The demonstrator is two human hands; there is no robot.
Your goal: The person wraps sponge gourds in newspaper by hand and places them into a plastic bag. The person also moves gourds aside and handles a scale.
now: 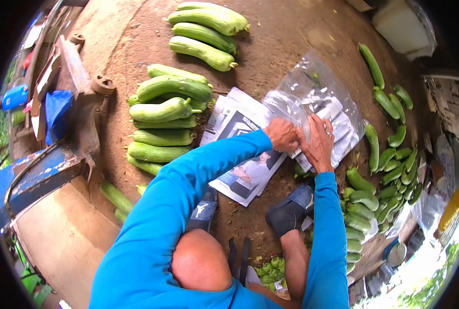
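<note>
My left hand [283, 135] and my right hand [318, 143] are close together in front of me. Both have their fingers pinched at the near edge of a clear plastic bag [322, 82]. The bag spreads away from me over the ground, with crumpled printed paper showing in and under its near part. Flat newspaper sheets [240, 123] lie beneath my left forearm, one with a large photo of a person in a light shirt. To the left of the paper, long green gourds [175, 90] are stacked in a row.
More long gourds [209, 20] lie farther ahead. Many smaller green gourds [389, 159] are piled on the right, and small green vegetables [270, 270] sit by my foot. A blue metal frame [39, 180] stands at the left. A white container [402, 26] is at the far right.
</note>
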